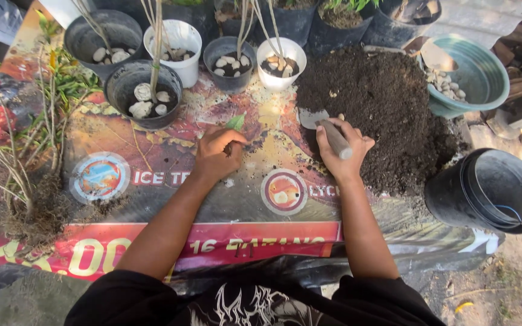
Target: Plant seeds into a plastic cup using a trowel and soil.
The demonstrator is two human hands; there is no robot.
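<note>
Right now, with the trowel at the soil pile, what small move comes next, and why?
Probably push the trowel deeper into the soil pile to load it: the right hand grips its handle, the blade sits at the pile's edge, and the left hand holds only a green leaf.

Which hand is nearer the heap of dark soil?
Right. The right hand rests on the dark soil heap, gripping a trowel; the left hand lies apart, leftward.

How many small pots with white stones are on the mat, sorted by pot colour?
Dark pots with stones: 3
White pots with stones: 2
Total: 5
</note>
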